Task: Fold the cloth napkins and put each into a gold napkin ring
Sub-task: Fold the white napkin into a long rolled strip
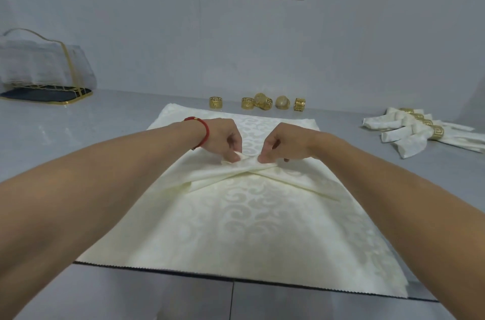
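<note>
I count one cream damask cloth napkin (246, 217) spread flat on the grey surface (110, 120) in front of me. My left hand (223, 140) and right hand (283, 142) each pinch a raised fold at the napkin's middle, fingertips nearly meeting. Five loose gold napkin rings (258, 103) sit in a row near the wall, two of them touching. At far right lies a pile of finished ringed napkins (420, 133); I make out about four rings, the pile cut off by the edge. A gold wire holder with white cloths (39, 65) stands far left, blurred.
</note>
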A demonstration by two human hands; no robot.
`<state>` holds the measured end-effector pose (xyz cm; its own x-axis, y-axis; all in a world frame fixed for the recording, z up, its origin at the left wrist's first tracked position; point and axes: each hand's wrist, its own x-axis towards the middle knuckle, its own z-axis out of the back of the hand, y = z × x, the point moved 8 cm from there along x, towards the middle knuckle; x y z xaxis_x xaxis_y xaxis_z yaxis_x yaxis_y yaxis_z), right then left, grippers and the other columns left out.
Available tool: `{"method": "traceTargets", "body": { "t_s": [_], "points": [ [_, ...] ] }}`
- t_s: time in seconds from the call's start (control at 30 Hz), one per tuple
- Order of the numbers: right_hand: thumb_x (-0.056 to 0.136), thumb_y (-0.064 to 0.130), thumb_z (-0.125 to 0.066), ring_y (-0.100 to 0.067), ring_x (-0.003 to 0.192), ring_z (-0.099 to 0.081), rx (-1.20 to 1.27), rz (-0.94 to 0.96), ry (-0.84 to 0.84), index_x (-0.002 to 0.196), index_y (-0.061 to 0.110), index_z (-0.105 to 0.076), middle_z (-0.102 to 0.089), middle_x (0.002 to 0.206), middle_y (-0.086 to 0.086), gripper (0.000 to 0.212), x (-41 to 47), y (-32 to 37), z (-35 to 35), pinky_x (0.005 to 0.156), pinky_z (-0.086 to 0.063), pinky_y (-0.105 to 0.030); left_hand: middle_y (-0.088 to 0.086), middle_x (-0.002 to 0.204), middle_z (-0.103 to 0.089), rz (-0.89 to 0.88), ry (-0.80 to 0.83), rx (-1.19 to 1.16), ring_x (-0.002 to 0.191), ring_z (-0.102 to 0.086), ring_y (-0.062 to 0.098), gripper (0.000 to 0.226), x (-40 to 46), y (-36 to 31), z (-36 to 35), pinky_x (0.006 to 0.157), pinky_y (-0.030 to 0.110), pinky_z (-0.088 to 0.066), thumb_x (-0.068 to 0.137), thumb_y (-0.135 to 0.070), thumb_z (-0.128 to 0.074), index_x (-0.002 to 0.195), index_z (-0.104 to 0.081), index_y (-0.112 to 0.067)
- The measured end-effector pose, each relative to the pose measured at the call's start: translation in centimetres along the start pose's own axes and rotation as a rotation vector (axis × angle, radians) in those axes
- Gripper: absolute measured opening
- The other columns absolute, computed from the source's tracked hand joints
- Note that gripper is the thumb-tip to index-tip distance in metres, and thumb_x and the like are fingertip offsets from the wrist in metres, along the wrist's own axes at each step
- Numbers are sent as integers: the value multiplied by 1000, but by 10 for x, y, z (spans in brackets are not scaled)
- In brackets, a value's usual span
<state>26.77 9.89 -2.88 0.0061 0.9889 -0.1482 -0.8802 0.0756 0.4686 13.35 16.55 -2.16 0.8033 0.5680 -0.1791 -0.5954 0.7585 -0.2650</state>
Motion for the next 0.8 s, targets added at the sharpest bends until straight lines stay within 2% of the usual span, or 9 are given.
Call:
{"method": "traceTargets", "body": {
  "t_s": [0.1, 0.2, 0.3, 0.37, 0.47, 0.6, 0.67, 0.73, 0.8],
  "points": [
    [84, 49, -80, -11, 74, -66, -67, 2, -29, 86, 23, -80, -75, 88, 12, 25, 3, 0, 2, 74, -55, -26, -8, 88, -73, -7, 14, -36, 88, -68, 14, 2, -1, 3, -3, 93, 40, -56, 85, -29, -76, 86, -74, -28],
    [85, 48, -79, -11, 73, -69, -120, -2, -39, 85, 22, -79, -77, 92, 7, 27, 5, -1, 2, 74, -54, -26, -6, 88, -73, 9, 18, -57, 88, -69, 19, 5, -3, 3, -3, 92, 39, -57, 87, -28, -75, 89, -74, -23],
    [85, 45, -80, -9, 71, -68, -103, 7, -60, 83, 20, -79, -77, 90, 8, 26, 7, -3, 1, 75, -54, -27, -7, 94, -71, 70, 65, -127, 79, -66, 16, 22, -4, 9, -7, 88, 37, -56, 89, -45, -69, 95, -76, -24],
    [85, 45, -80, -7, 70, -66, -101, 10, -87, 82, 20, -79, -75, 84, 11, 26, 8, -3, 1, 72, -51, -25, -12, 98, -69, 65, 55, -180, 86, -66, 12, 30, -6, 7, -7, 88, 32, -53, 86, -57, -66, 94, -75, -30],
    [82, 45, -83, -7, 67, -63, -66, -6, -99, 82, 20, -77, -71, 74, 13, 26, 8, -5, 3, 68, -49, -25, -12, 104, -67, -13, -44, -93, 98, -62, 11, 25, -1, -6, -7, 89, 25, -50, 83, -47, -75, 99, -71, -29],
    [84, 40, -80, -11, 89, -61, -106, 181, -276, 98, 24, -64, -66, 98, 9, 26, -8, 16, 7, 81, -49, -28, -7, 98, -66, 25, -137, -35, 92, -60, 12, 21, 11, -9, -7, 82, 24, -48, 82, -37, -78, 97, -68, -25],
    [88, 40, -74, -13, 100, -55, -253, 288, -327, 110, 27, -58, -60, 109, 8, 31, -21, 28, -6, 85, -48, -32, -9, 83, -60, 39, -128, -33, 79, -55, 11, 14, 16, -9, -5, 69, 22, -43, 83, -34, -76, 83, -63, -28],
    [91, 36, -68, -15, 102, -53, -364, 310, -312, 118, 29, -52, -58, 115, 9, 32, -26, 30, -23, 84, -48, -36, -8, 78, -58, 38, -125, -45, 74, -53, 12, 19, 17, -9, -4, 64, 23, -39, 82, -32, -77, 77, -59, -30],
    [93, 29, -64, -19, 96, -56, -368, 329, -348, 115, 28, -53, -63, 110, 8, 24, -24, 25, -24, 79, -50, -39, -9, 83, -61, 19, -148, -81, 76, -55, 10, 21, 16, -9, -4, 69, 25, -44, 81, -31, -79, 79, -58, -32]
  ]
}}
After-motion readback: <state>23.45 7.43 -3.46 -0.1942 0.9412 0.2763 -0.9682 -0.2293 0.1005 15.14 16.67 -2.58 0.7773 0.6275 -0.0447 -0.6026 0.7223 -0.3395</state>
